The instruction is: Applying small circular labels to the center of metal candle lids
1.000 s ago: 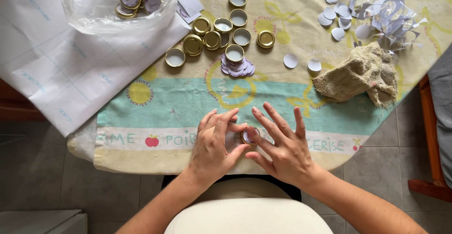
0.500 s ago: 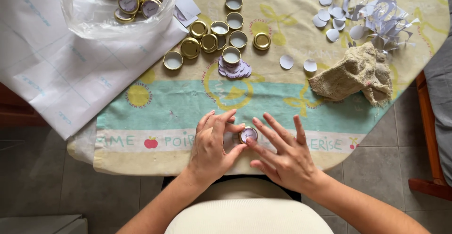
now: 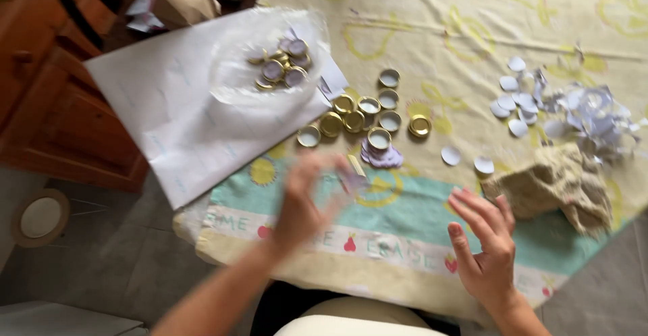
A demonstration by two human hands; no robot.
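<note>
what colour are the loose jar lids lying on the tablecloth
Gold rims with pale, whitish insides. The jar lids show best in the head view, above the blurred left hand.

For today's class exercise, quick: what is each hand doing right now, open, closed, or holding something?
Left hand: motion-blurred above the printed tablecloth; whether it grips anything cannot be told.
Right hand: open, fingers spread, holding nothing.

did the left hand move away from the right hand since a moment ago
Yes. The left hand, blurred, has lifted toward the cluster of gold lids; the right hand stays near the tablecloth's edge.
</note>
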